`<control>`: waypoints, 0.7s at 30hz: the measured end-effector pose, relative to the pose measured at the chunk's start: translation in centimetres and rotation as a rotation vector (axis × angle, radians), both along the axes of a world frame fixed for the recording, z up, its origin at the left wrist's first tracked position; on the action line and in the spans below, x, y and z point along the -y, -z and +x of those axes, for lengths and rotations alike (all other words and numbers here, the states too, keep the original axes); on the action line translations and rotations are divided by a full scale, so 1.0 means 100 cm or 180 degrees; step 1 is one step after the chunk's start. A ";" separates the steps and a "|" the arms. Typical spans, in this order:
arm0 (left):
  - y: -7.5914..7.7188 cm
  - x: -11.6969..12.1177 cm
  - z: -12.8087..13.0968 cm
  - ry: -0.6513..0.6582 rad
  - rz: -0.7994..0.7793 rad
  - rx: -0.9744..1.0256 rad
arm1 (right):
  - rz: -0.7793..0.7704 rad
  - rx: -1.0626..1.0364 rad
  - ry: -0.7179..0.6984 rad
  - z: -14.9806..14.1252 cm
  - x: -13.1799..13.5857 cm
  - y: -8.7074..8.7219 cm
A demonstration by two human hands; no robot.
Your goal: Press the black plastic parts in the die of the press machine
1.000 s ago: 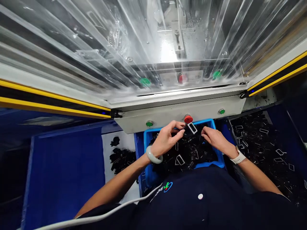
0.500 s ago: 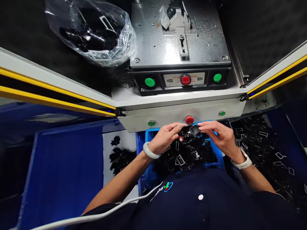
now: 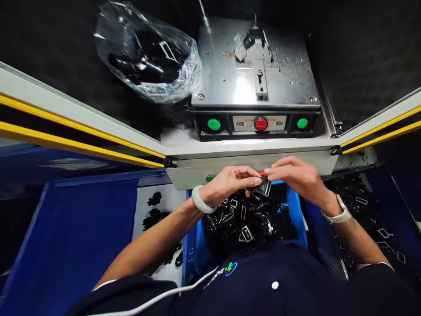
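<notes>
Left hand (image 3: 230, 183) pinches a small black plastic part (image 3: 262, 188) between thumb and fingertips, grip closed; part is held over blue bin (image 3: 295, 215), just below red button (image 3: 262, 174); its long axis is tilted, upper end leaning right, toward the panel; right hand (image 3: 297, 177) is open, fingers extended, tips just beside part; contact cannot be told; loose parts (image 3: 246, 224) fill bin beneath.
</notes>
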State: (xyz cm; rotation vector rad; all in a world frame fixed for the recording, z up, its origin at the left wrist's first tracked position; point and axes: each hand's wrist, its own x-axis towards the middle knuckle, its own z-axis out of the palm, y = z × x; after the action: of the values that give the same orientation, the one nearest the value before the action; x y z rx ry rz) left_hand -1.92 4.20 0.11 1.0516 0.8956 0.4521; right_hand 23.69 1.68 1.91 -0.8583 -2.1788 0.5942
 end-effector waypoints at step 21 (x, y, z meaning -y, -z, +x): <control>-0.068 -0.301 0.027 -0.2383 0.1843 -0.0421 | 0.0560 0.1928 0.1504 0.000 -0.125 -0.088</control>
State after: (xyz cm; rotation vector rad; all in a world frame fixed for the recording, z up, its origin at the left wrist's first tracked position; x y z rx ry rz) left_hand 0.79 34.35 6.88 1.2498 1.3148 1.3385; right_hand 23.70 14.23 10.74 -1.5375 -2.3607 -0.1130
